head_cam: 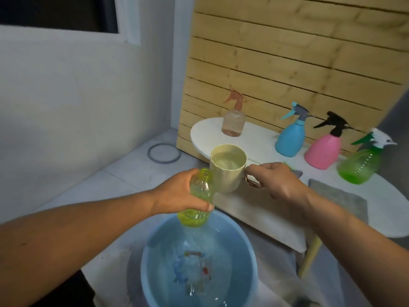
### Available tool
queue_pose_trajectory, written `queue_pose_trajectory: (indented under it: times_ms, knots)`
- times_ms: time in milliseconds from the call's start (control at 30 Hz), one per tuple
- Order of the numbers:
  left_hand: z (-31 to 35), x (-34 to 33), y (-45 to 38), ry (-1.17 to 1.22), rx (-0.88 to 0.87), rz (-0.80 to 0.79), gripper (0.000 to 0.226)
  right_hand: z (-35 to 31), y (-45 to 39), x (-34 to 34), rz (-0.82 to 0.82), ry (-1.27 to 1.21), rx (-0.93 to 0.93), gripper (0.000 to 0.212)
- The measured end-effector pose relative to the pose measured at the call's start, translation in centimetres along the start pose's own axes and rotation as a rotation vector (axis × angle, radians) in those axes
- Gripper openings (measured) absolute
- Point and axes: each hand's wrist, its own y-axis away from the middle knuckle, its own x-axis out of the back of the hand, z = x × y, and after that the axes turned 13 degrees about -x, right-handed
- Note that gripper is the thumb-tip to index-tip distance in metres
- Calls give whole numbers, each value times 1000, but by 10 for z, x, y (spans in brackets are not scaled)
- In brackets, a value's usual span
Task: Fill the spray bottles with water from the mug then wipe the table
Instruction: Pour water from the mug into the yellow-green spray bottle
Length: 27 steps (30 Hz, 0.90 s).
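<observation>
Over the basin (243, 251), to catch spills, our left hand (177, 193) grips the uncapped bottle (199, 196) while our right hand (278, 182) pinches the full mug (225, 173) by its handle.

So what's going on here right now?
A person's left hand grips an uncapped yellow-green bottle over a blue basin of water. The right hand holds a cream mug full of water by its handle, level beside the bottle's neck. Four capped spray bottles stand on the white table.

White table (261, 138) with four spray bottles (289, 138)
</observation>
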Motion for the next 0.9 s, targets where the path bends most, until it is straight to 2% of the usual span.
queue_pose_trajectory:
  times_ms: [267, 467, 900]
  knots:
    - [-1, -4, -6, -21, 3, 51, 61, -6, -4, 4, -10, -36, 21, 47]
    - [-17, -13, -11, -37, 16, 53, 63, -6, -4, 4, 29, 25, 58, 40]
    - [-30, -20, -15, -82, 33, 124, 75, -7, -11, 0, 82, 89, 83, 45]
